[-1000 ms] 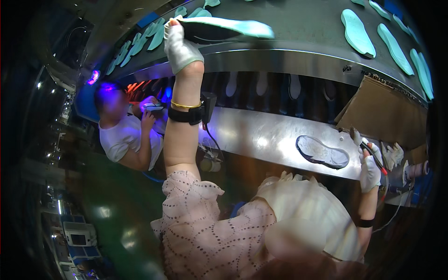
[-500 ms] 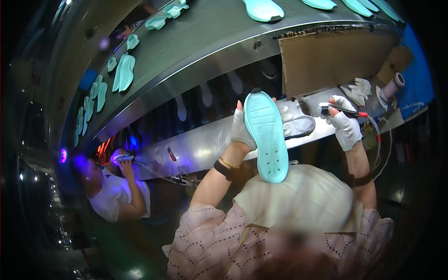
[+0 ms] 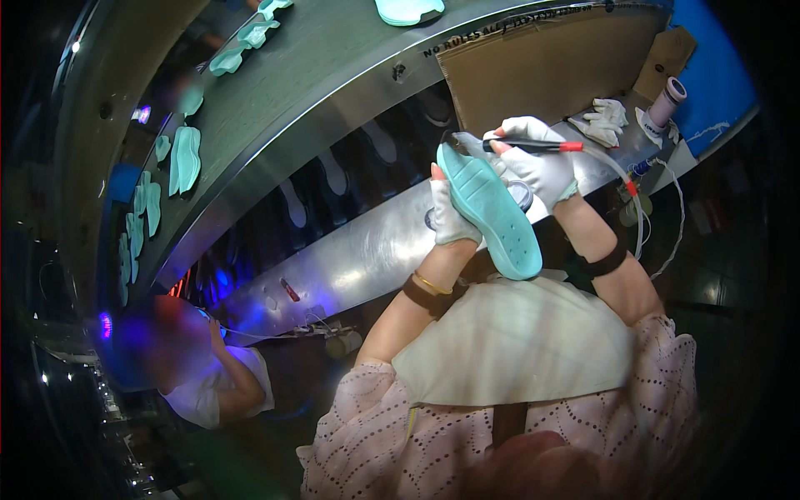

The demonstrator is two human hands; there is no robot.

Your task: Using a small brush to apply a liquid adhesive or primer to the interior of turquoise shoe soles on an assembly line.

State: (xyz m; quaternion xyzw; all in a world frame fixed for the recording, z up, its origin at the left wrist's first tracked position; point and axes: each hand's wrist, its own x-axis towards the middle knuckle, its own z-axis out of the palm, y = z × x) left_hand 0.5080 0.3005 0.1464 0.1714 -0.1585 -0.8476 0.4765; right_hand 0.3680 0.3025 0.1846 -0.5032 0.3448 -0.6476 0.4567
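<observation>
My left hand (image 3: 451,212), in a white glove with bare fingertips, is closed around a mint-green shoe sole (image 3: 498,221). Tilted, the sole shows its grooved, holed underside, with the toe end pointing away from me. Beyond it, my right hand (image 3: 540,171), gloved the same way, grips a black pen-like tool (image 3: 529,145) with a red end and a hose (image 3: 621,173). The tool's front lies near the sole's toe end; whether they touch cannot be told. A round grey-white thing (image 3: 521,196) shows partly between the sole and my right hand.
Mint soles (image 3: 185,160) lie on the dark belt (image 3: 333,58) above. Below runs a metal ledge (image 3: 367,233) bearing white gloves (image 3: 604,121) and a pink spool (image 3: 667,102). A cardboard panel (image 3: 533,71) stands behind. Another person (image 3: 217,383) works at the left.
My right hand has moved left with the tool, close to the sole. The sole has tilted, its toe end now leaning left. The whole view has shifted.
</observation>
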